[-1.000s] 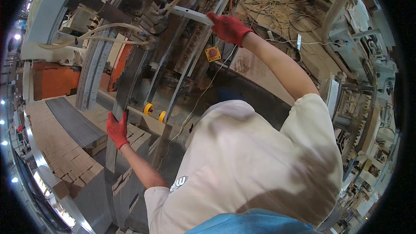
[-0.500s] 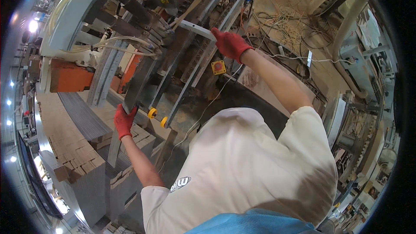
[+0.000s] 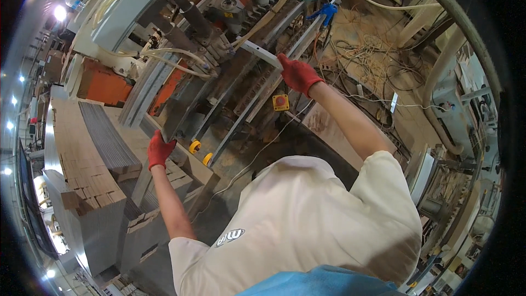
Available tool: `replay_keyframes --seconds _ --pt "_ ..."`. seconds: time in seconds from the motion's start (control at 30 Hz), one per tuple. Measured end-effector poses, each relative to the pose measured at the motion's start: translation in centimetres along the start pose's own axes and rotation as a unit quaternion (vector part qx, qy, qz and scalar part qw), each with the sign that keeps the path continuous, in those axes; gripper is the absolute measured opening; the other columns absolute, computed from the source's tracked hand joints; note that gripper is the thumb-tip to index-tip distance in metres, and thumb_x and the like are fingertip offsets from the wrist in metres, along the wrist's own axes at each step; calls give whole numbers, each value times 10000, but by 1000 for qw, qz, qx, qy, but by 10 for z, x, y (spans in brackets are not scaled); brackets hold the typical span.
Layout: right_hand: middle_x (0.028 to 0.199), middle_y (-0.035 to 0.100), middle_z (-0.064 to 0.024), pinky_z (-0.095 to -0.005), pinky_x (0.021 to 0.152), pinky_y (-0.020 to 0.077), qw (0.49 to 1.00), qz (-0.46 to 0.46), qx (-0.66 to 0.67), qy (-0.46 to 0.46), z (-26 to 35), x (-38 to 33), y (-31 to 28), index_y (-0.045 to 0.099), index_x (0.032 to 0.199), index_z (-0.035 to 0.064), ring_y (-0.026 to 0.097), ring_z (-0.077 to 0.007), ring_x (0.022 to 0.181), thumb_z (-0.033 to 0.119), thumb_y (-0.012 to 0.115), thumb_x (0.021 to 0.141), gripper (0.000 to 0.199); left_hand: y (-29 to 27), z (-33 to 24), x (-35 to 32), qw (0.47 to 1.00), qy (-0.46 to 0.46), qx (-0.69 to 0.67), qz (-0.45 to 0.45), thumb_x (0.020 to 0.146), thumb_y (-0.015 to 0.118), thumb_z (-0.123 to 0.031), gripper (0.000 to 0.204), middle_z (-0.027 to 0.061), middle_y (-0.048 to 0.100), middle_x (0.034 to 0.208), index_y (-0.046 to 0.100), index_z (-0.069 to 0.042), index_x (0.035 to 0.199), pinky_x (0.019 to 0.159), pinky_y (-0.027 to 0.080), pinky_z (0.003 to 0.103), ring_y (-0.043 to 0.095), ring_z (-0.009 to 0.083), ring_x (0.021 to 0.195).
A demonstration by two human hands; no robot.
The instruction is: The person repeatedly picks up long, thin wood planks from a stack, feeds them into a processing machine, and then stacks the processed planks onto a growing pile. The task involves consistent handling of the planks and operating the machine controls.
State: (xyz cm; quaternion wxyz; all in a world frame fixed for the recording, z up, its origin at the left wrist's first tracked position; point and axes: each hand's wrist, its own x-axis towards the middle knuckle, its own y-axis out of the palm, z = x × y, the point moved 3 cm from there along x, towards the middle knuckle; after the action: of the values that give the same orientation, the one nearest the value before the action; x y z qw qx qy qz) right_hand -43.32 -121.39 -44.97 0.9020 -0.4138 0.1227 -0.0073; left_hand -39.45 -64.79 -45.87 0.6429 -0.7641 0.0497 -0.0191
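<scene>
My right hand [image 3: 299, 75], in a red glove, is closed at the near end of a pale metal bar [image 3: 262, 53] with holes, which crosses the machine's rails. To the left, my left hand [image 3: 159, 151], also red-gloved, has curled fingers at the near end of the machine, beside stacked boards [image 3: 87, 159]. A dark grey panel [image 3: 182, 103] lies just beyond it; what that hand grips, if anything, is hidden. Two yellow round knobs [image 3: 195, 146] sit at the ends of the rails, right of my left hand.
A yellow box with a red button [image 3: 280, 103] is mounted between the rails and my right forearm. A blue spray gun [image 3: 327, 13] hangs at the far end. Tangled hoses and cords [image 3: 378, 60] lie at the far right. A white cable [image 3: 257, 153] runs across in front of me.
The whole view has shifted slightly, so the machine sits lower and further right. My right hand stays at the bar's end. My left hand remains by the stacked boards, its fingers still curled.
</scene>
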Motion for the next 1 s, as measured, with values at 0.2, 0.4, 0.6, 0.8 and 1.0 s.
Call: replay_keyframes --seconds 0.2,0.4,0.6,0.8,1.0 --pt "1058 713 -251 -546 896 498 998 -25 -52 -20 -13 4 9 618 1317 77 678 -453 956 415 313 1100 504 -5 -10 -1 1000 -1 -17 5 751 852 -335 589 231 720 1122 597 -57 1204 855 550 519 670 435 1077" --pt "1074 708 -244 -499 825 529 999 -8 -23 -49 -4 1 1 502 1443 80 687 -431 935 290 496 1047 449 -4 -4 -6 1000 -16 -1 8 744 844 -369 589 217 726 1109 605 -67 1190 856 550 523 671 437 1071" --pt "1105 709 -124 -376 898 514 967 -16 209 -143 -60 3 33 596 1354 65 670 -195 1042 359 787 896 577 -6 -20 -30 999 -18 -41 -6 709 836 -374 575 198 735 1084 630 -73 1154 848 551 519 677 427 1055" --pt "1131 676 -57 -334 910 493 895 120 424 -72 -35 -38 41 594 1348 31 629 -162 1034 368 791 904 591 -5 -54 -71 998 -49 -27 -40 684 853 -362 610 178 725 1096 629 -79 1176 864 548 504 676 405 1063" --pt "735 531 -18 -288 521 396 614 316 721 56 -34 -72 57 542 1409 18 470 -130 581 424 598 1005 575 3 -49 -83 996 -64 -12 -54 684 856 -349 658 173 708 1144 618 -64 1227 902 539 493 664 384 1103"
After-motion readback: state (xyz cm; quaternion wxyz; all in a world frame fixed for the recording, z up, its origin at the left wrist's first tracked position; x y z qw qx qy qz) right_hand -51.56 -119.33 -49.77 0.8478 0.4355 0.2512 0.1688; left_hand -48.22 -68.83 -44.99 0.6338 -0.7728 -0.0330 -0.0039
